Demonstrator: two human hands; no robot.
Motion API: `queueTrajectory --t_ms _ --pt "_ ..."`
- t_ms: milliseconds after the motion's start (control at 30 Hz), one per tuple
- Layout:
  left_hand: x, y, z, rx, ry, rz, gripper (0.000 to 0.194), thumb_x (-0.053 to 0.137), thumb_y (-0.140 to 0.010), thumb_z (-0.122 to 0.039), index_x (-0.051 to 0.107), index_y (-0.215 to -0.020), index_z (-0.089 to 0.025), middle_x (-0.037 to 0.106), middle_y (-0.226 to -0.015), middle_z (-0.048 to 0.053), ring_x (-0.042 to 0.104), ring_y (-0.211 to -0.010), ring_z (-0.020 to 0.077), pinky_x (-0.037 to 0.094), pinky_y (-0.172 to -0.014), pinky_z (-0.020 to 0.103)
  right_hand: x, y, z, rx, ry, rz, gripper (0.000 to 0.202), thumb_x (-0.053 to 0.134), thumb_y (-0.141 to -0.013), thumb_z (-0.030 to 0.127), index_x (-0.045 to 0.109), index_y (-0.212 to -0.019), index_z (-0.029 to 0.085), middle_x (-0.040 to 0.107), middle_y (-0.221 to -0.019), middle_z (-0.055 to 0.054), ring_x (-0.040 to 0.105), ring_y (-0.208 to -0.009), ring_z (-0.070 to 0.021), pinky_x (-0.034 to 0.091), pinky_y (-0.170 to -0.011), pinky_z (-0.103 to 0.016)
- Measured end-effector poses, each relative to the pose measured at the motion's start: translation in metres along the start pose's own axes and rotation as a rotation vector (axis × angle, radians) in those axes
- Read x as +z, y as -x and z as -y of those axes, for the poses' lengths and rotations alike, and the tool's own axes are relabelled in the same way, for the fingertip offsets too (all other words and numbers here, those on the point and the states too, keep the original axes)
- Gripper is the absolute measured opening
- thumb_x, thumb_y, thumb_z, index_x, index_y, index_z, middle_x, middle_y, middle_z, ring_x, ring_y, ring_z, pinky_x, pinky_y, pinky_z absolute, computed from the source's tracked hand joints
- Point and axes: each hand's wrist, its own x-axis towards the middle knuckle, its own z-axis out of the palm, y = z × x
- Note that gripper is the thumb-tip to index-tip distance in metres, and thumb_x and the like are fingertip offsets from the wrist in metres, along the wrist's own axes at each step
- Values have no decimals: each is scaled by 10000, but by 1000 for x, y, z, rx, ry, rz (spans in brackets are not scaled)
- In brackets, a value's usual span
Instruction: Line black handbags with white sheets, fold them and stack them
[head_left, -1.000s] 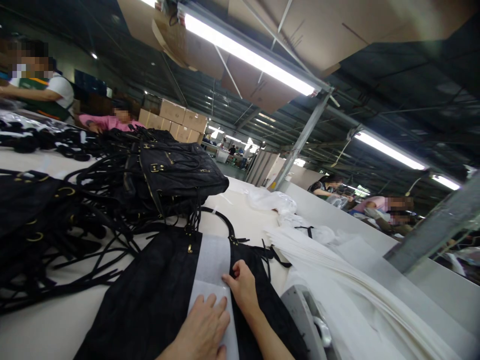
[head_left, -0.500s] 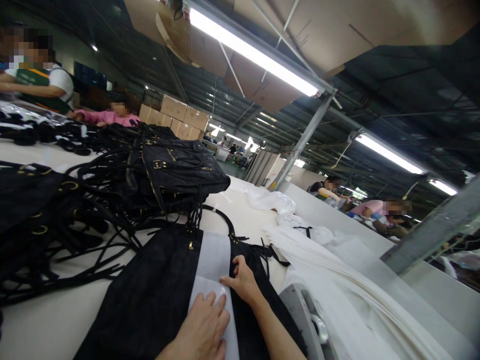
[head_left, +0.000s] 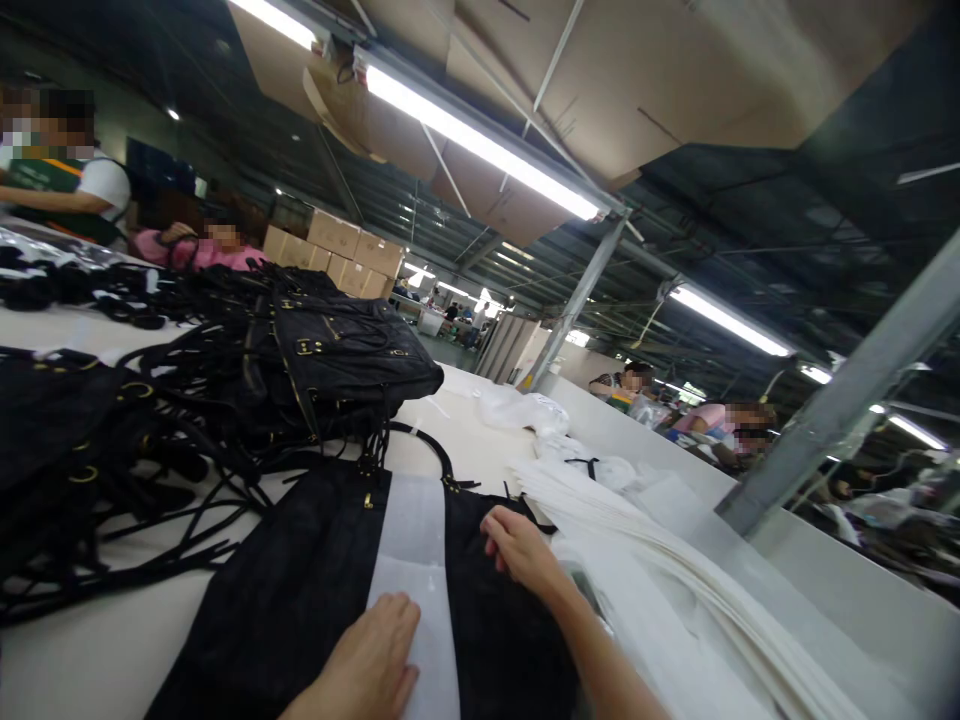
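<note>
So the long, flat, whitish strip of paper or thin plastic (head_left: 414, 520) lies down the middle of a large soft black bag (head_left: 277, 560), which is spread out right in front of the person. Its long axis runs away from the body, with a crease or overlapping edge crossing it. The bare left hand (head_left: 367, 655) is the nearer one: palm down across the strip's left edge, fingers together and a bit bent, not wrapped around anything. The bare right hand (head_left: 521, 550) is off the strip, to its right, above the bag's right part. Those fingers are loosely curled, and honestly you can't tell if they're pinching fabric.

Headcount: two hands, one strip, one spread-out bag, one small gold-coloured metal fitting (head_left: 368, 501) left of the strip, and one curved black handle (head_left: 435, 445) past the far edge. Beyond that there's one heap of black bags with gold hardware (head_left: 352, 345), too jumbled to count, and one fanned stack of thin white sheets (head_left: 660, 560) on the right, also uncountable.
</note>
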Motion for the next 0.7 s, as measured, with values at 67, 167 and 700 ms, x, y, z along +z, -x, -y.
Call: queueTrajectory --t_ms 67,167,700 --pt "-3 1 2 -1 -6 10 548 433 -926 -184 377 -1455 -54 277 -1556 211 243 -1449 316 225 -1205 435 -45 33 -13 18 25 -16 232 434 -871 372 579 -795 206 620 -682 15 536 -552 -104 342 -482 -200" --pt "-5 -3 6 38 10 -62 399 487 -884 -181 575 -1253 -56 358 -1499 239 340 -1396 333 285 -1178 432 -91 84 -42 142 61 -40 271 463 -814 395 616 -743 183 669 -727 -25 561 -626 -122 345 -512 -211" --pt "-12 -1 3 114 -20 -155 238 465 -864 -121 626 -1037 -107 535 -1276 209 530 -1155 297 422 -1042 463 -92 131 -107 491 40 -141 340 422 -828 403 544 -600 182 616 -580 -63 454 -459 -122 270 -481 -244"
